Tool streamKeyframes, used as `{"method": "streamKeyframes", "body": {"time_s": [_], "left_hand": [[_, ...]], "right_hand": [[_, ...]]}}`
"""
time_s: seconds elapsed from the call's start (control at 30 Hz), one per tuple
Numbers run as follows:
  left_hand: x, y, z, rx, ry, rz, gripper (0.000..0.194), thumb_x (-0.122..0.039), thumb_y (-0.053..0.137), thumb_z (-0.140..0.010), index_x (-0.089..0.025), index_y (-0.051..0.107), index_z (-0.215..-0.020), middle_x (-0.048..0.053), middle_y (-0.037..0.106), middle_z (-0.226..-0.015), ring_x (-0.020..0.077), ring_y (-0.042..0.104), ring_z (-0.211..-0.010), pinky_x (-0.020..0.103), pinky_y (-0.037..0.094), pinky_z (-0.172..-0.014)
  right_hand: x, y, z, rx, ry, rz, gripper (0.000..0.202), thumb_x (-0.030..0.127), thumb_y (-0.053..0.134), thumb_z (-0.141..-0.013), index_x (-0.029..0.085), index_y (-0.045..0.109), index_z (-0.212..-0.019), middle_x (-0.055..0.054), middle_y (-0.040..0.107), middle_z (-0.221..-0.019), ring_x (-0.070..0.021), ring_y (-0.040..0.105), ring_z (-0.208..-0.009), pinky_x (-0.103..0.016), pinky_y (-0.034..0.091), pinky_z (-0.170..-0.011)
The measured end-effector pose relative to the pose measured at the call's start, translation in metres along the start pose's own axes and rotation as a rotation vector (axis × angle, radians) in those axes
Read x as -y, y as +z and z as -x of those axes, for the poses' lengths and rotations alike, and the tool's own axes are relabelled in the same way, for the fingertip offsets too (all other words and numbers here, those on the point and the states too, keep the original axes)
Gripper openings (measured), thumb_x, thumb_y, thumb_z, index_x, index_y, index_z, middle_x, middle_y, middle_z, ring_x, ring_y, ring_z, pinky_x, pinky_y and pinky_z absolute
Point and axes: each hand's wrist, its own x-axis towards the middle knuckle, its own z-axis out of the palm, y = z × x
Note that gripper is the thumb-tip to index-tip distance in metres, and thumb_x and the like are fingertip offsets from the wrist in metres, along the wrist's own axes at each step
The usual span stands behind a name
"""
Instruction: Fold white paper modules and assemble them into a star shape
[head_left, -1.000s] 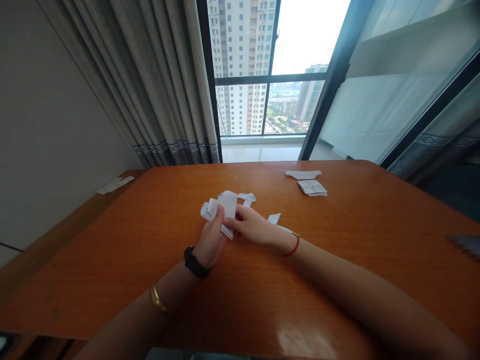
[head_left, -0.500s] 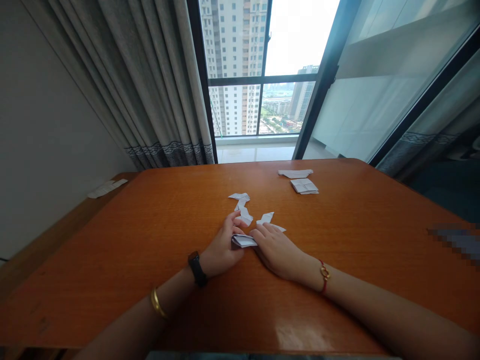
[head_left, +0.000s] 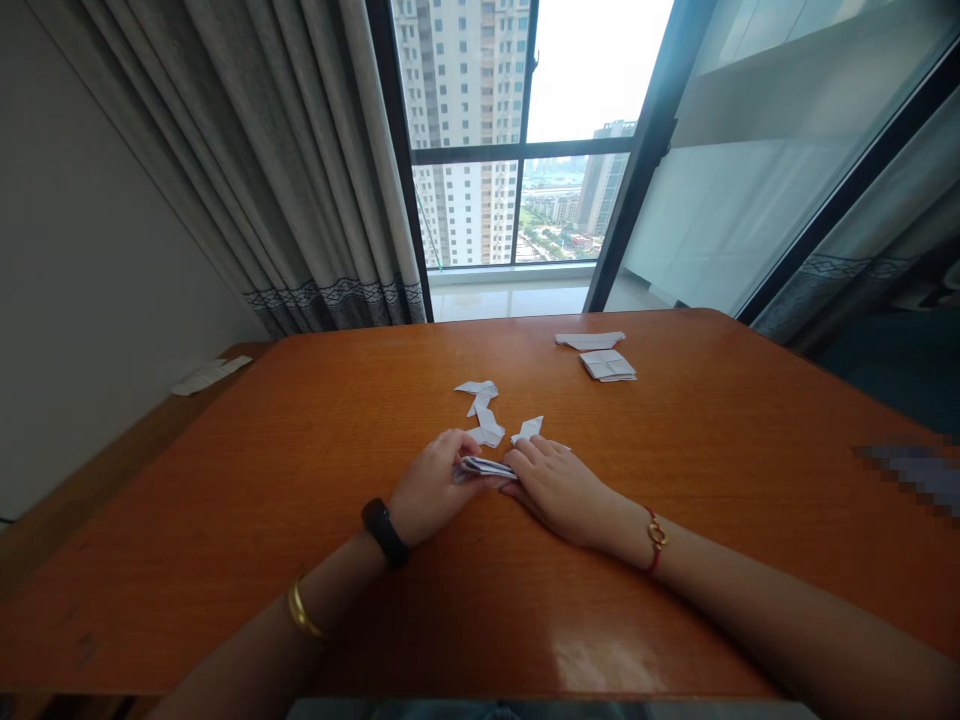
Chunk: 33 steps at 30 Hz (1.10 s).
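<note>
A small folded white paper (head_left: 486, 467) is held between my two hands above the wooden table (head_left: 337, 400). Its left end is pinched by my left hand (head_left: 433, 488), fingers behind and thumb in front. My right hand (head_left: 559, 493) grips the right end, with its thumb underneath. Just beyond my left fingertips, a zigzag of folded white paper pieces (head_left: 486, 412) lies flat. Another folded white piece (head_left: 529, 429) lies behind my right fingers, which partly cover it.
Farther back on the right lie a flat stack of folded paper (head_left: 607, 365) and a long paper strip (head_left: 589, 340). More paper (head_left: 211, 375) rests at the far left by the wall. A blurred grey object (head_left: 915, 478) is at the right edge.
My left hand has turned, and its fingers have closed more round the paper's left end. The paper now shows its layered edge. My right hand has hardly moved.
</note>
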Motion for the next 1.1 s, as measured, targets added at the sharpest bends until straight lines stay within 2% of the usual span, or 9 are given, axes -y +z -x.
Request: {"method": "streamKeyframes", "body": {"time_s": [0.17,0.33,0.43,0.57,0.67,0.8,0.9,1.0,1.1], "left_hand": [[-0.002,-0.005,0.001,0.011,-0.023,-0.027,0.014,-0.035,0.072,-0.073,-0.023,0.067,-0.069,0.001,0.061,-0.067,0.0171,0.049,-0.062,0.024,0.034,-0.057],[-0.010,-0.005,0.000,0.009,-0.154,0.361,0.036,-0.035,0.073,-0.073,-0.019,0.062,-0.104,0.003,0.066,-0.085,0.0148,0.056,-0.066,0.023,0.041,-0.057],[-0.012,-0.002,0.002,-0.026,-0.101,0.583,0.054,-0.033,0.077,-0.069,-0.020,0.055,-0.116,0.007,0.065,-0.104,0.0173,0.061,-0.084,0.025,0.047,-0.072],[-0.018,0.008,0.010,0.167,-0.038,0.757,0.055,-0.033,0.082,-0.063,-0.018,0.061,-0.111,0.011,0.064,-0.111,0.0252,0.060,-0.104,0.035,0.045,-0.094],[-0.023,0.014,0.017,0.128,-0.068,0.848,0.065,-0.029,0.083,-0.061,-0.023,0.056,-0.120,0.010,0.063,-0.112,0.0265,0.064,-0.097,0.040,0.050,-0.087],[-0.025,0.016,0.021,0.047,-0.058,0.870,0.068,-0.020,0.079,-0.066,-0.027,0.051,-0.127,0.005,0.063,-0.098,0.0190,0.065,-0.079,0.038,0.052,-0.082],[-0.025,0.018,0.020,0.030,-0.053,0.816,0.067,-0.017,0.079,-0.064,-0.025,0.052,-0.126,0.006,0.063,-0.101,0.0206,0.064,-0.088,0.037,0.051,-0.085],[-0.022,0.021,0.017,-0.073,-0.113,0.623,0.048,-0.021,0.079,-0.065,-0.020,0.062,-0.110,0.006,0.067,-0.099,0.0208,0.063,-0.094,0.031,0.049,-0.085],[-0.017,0.024,0.013,-0.057,-0.188,0.502,0.022,-0.034,0.074,-0.073,-0.016,0.066,-0.082,0.004,0.068,-0.073,0.0156,0.061,-0.065,0.025,0.049,-0.062]], "right_hand": [[-0.004,-0.016,0.003,0.057,0.014,-0.222,0.029,0.037,0.033,-0.098,0.018,0.054,-0.091,-0.008,0.057,-0.090,-0.0188,0.051,-0.079,-0.033,0.040,-0.074],[-0.002,-0.021,0.002,0.010,0.293,-0.836,0.034,0.043,0.033,-0.098,0.019,0.047,-0.078,0.000,0.053,-0.071,-0.0129,0.048,-0.065,-0.026,0.038,-0.064],[0.008,-0.018,0.001,-0.044,0.402,-1.227,0.039,0.055,0.038,-0.093,0.019,0.043,-0.078,0.004,0.045,-0.064,-0.0093,0.042,-0.055,-0.023,0.034,-0.053],[0.030,-0.012,0.003,0.143,0.393,-1.677,0.046,0.065,0.048,-0.083,0.020,0.042,-0.077,0.007,0.045,-0.058,-0.0057,0.037,-0.040,-0.020,0.024,-0.038],[0.045,-0.006,0.006,0.284,0.400,-1.844,0.051,0.069,0.054,-0.078,0.019,0.044,-0.074,0.006,0.047,-0.053,-0.0053,0.037,-0.034,-0.019,0.021,-0.032],[0.052,-0.002,0.008,0.317,0.391,-1.903,0.052,0.070,0.056,-0.075,0.019,0.045,-0.078,0.006,0.049,-0.053,-0.0054,0.039,-0.033,-0.018,0.025,-0.031],[0.048,0.000,0.008,0.280,0.374,-1.785,0.052,0.070,0.053,-0.076,0.019,0.044,-0.076,0.007,0.046,-0.050,-0.0058,0.038,-0.033,-0.019,0.025,-0.032],[0.043,0.000,0.009,0.054,0.431,-1.545,0.046,0.066,0.046,-0.085,0.020,0.043,-0.076,0.007,0.045,-0.050,-0.0065,0.037,-0.036,-0.019,0.026,-0.035],[0.041,-0.002,0.010,-0.096,0.492,-1.349,0.040,0.058,0.040,-0.091,0.020,0.046,-0.080,0.006,0.048,-0.055,-0.0083,0.041,-0.041,-0.021,0.030,-0.039]]}}
